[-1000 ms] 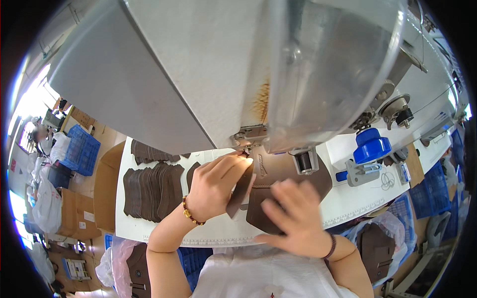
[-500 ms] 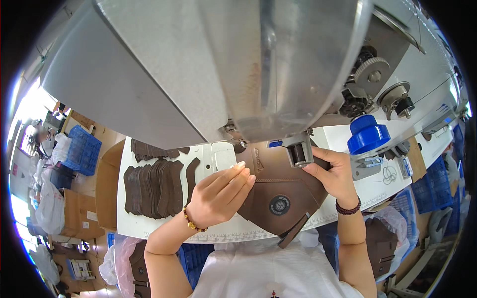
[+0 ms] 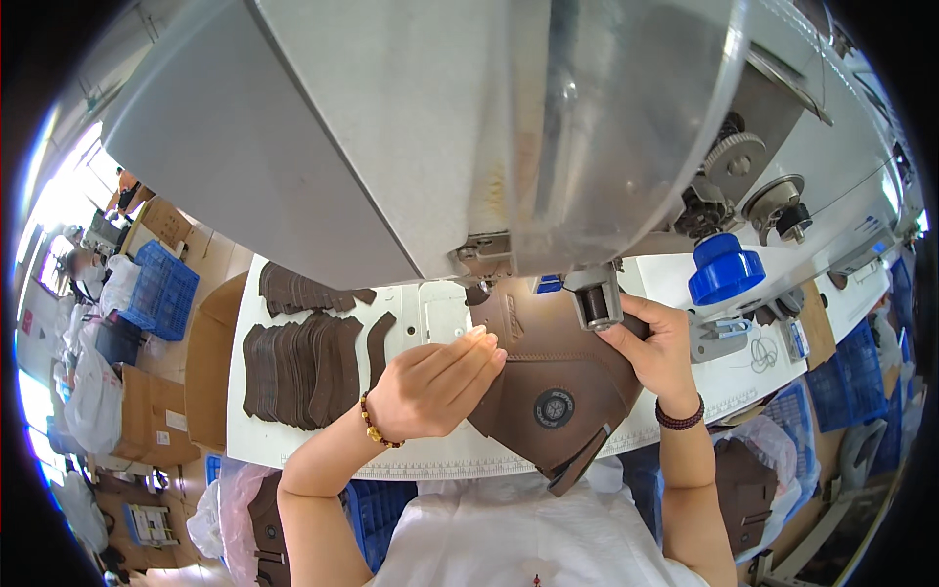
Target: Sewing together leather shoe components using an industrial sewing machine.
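Observation:
Under the sewing machine's head lies a brown leather panel (image 3: 528, 396) with a round dark emblem and a stitched line. A short strap (image 3: 579, 463) hangs at its near corner. My right hand (image 3: 661, 354) grips the panel's right edge, thumb on top, beside the metal roller presser (image 3: 595, 305). At the panel's left edge my left hand (image 3: 435, 386) has its fingers bunched together in a pinch; what they hold, if anything, is hidden. The needle area is partly covered by the machine head (image 3: 372, 127).
Left on the white table (image 3: 430, 458) stand curved brown leather strips (image 3: 298, 372), with one single strip (image 3: 380, 342) apart. A blue knob (image 3: 726, 269) sits on the machine's right; near it lies loose thread (image 3: 765, 354). Blue crates (image 3: 161, 289) and cardboard boxes (image 3: 152, 416) stand further left.
The view has shifted slightly, so the machine sits a little further right. The strap at the panel's near corner has shifted a little. Both hands keep nearly the same places and poses.

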A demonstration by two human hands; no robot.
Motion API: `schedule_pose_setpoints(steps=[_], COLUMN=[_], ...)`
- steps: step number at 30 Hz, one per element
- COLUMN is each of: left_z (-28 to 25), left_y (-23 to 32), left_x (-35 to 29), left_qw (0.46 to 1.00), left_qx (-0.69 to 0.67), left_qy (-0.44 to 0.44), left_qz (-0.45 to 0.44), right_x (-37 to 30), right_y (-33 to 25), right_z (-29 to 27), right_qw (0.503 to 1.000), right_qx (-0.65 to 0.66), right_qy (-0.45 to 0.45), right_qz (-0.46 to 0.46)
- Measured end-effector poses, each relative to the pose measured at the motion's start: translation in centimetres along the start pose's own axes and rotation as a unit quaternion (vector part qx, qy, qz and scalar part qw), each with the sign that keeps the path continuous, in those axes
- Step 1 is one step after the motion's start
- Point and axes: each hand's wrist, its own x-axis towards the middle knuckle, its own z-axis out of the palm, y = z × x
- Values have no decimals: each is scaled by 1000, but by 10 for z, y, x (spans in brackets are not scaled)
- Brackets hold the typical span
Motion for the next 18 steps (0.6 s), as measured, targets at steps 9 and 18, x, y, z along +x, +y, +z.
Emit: schedule_pose_setpoints(steps=[9,18], left_z=[1,6], left_y=[-2,-21], left_x=[2,3], left_qw=[1000,1000], left_qx=[-7,5], left_qy=[-4,6], left_qz=[-8,-4], right_x=[2,10], right_y=[-4,-3], right_z=[2,5], right_qw=[999,999], right_qx=[-3,-33], right_qy=[2,21], right_qz=[-35,-33])
